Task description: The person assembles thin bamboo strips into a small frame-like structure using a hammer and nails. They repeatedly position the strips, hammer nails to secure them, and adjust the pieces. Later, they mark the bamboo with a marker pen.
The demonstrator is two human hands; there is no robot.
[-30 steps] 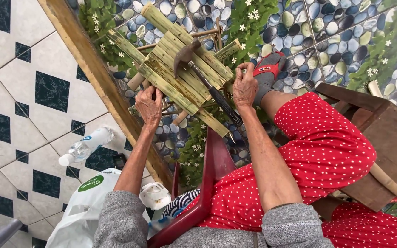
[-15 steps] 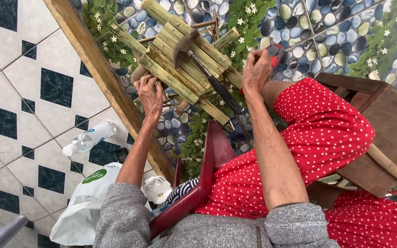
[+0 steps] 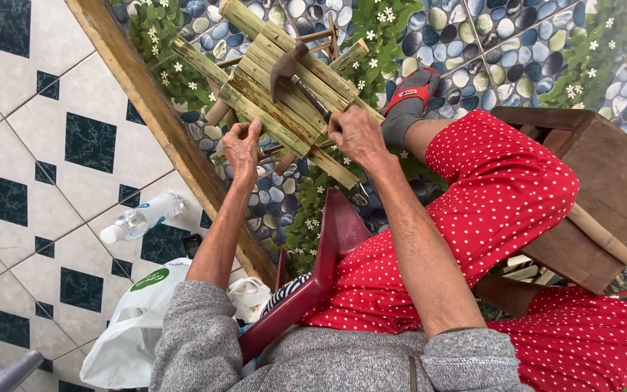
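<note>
A small frame of green bamboo slats lies tilted on the patterned floor in front of me. A hammer rests on top of the slats, its head to the upper left and its handle running toward my right hand. My left hand grips the frame's near left edge, fingers curled on a slat. My right hand is closed at the frame's near right edge, right at the end of the hammer handle; whether it grips the handle or a slat is unclear.
A wooden beam runs diagonally along the tiled wall. A plastic bottle and a white plastic bag lie at the left. A red plastic stool is under me; a wooden stool stands to the right.
My right hand has moved left from beside the frame onto its near right edge by the hammer handle. My left hand has shifted up onto the frame's edge.
</note>
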